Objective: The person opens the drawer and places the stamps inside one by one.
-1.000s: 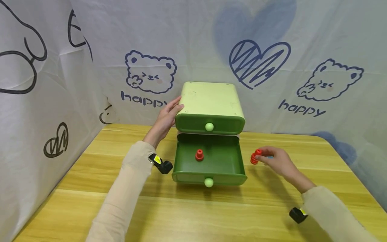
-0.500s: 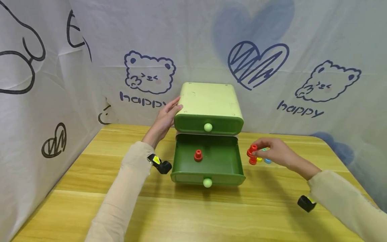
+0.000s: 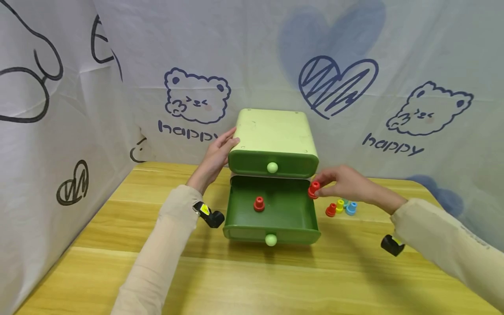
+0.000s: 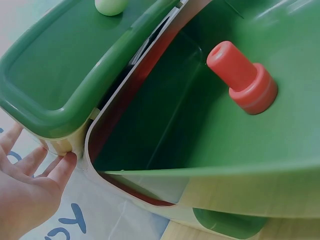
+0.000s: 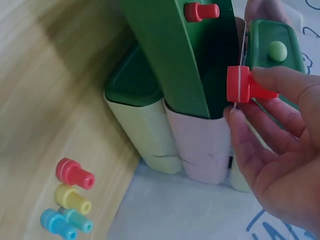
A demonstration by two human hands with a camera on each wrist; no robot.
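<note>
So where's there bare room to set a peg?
Open middle drawer: bare floor right of its standing red peg; the right grip holds another red peg near the right rear corner. Tabletop: bare in front of the drawer, between both sleeves; crowded right of the drawer, by a third red peg, yellow peg, teal peg and blue peg.

A red stepped peg (image 3: 314, 190), wide base down and slightly tilted, is held near the right edge of the green middle drawer (image 3: 289, 212). That drawer stands pulled out toward the near side from an upright, pale-topped three-tier cabinet (image 3: 275, 129).
</note>
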